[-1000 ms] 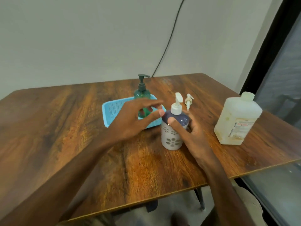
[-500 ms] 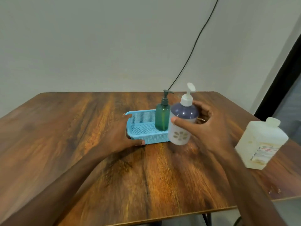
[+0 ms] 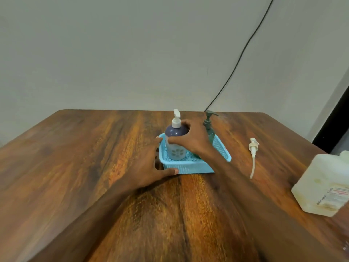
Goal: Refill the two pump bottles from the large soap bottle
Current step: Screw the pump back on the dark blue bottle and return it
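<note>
A white pump bottle with a purple top point(image 3: 175, 146) stands upright in the left part of the blue basket point(image 3: 188, 166). My right hand point(image 3: 190, 138) grips it around the shoulder. The green pump bottle point(image 3: 209, 127) stands in the basket's right part, partly hidden behind my right hand. My left hand point(image 3: 151, 167) holds the basket's near left corner, thumb along the front wall and fingers on the left rim. The large white soap bottle point(image 3: 324, 184) stands at the table's right edge.
A loose cream pump head with its tube point(image 3: 253, 157) lies on the wooden table point(image 3: 75, 167) between the basket and the large bottle. A black cable point(image 3: 243, 52) runs down the wall behind the table.
My right hand has carried the white pump bottle from the air in front of the basket down into it. The left hand stays at the basket's corner. The camera has tilted up.
</note>
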The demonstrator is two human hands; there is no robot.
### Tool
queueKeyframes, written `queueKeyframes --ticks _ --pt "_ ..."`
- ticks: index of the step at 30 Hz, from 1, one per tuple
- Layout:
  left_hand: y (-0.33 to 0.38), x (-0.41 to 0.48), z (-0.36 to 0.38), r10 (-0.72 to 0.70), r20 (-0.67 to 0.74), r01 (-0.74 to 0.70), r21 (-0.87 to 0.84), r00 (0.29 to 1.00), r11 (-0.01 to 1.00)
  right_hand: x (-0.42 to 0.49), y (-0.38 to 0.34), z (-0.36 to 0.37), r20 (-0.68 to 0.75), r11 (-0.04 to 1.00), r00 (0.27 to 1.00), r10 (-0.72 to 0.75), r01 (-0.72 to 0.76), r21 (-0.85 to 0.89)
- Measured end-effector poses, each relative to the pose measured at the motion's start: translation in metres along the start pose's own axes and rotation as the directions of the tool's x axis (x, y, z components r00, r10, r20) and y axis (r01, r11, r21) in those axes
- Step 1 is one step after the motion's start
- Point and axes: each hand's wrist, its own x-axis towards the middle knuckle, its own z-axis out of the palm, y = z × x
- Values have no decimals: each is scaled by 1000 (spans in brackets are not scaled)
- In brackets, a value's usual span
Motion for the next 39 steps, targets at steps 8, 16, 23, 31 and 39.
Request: queueKeyframes --ticks 8,16,23,31,39 --pt "2 7 -14 162 101 -171 98 982 980 -6 6 0 89 998 996 19 -13 -66" --pt "27 37 -22 -48 -3 48 -56 999 997 -42 30 -63 -392 998 919 -50 64 24" --pt "22 85 -21 25 29 -27 53 999 998 5 56 -78 151 975 988 -10 43 -218" --pt "20 86 -4 13 -197 -2 57 980 998 1 63 -37 -195 991 980 37 -62 -120" --pt "20 86 -3 22 -133 -10 91 991 996 11 68 -65 134 998 990 51 -45 -48"
